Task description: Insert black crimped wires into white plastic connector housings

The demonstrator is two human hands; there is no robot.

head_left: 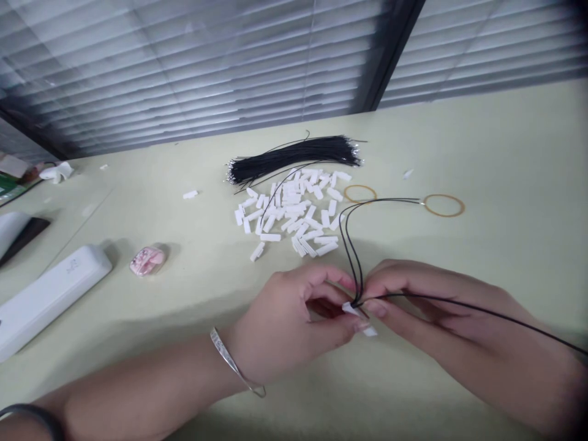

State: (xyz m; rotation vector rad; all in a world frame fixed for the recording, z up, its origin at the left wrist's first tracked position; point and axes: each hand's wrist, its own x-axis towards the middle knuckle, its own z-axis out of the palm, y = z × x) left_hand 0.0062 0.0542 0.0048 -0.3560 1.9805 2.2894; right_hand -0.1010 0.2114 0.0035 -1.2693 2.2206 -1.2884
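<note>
My left hand point(298, 318) pinches a small white connector point(369, 331) between thumb and fingers. Against the connector's upper end, my right hand point(427, 312) closes thumb and forefinger on a black wire point(478, 303), which trails off to the right edge. Two more black wires point(348, 236) rise from the connector and curve over to the right, ending near a yellow rubber band point(443, 214). Beyond my hands lies a pile of white connectors point(294, 205), with a bundle of black wires point(294, 157) behind it.
Left of my hands are a small pink case point(147, 261) and a long white device point(55, 297). Another rubber band point(345, 194) touches the pile's right side. A loose white connector point(190, 195) lies left of the pile. Window blinds point(206, 67) stand behind the table point(514, 159).
</note>
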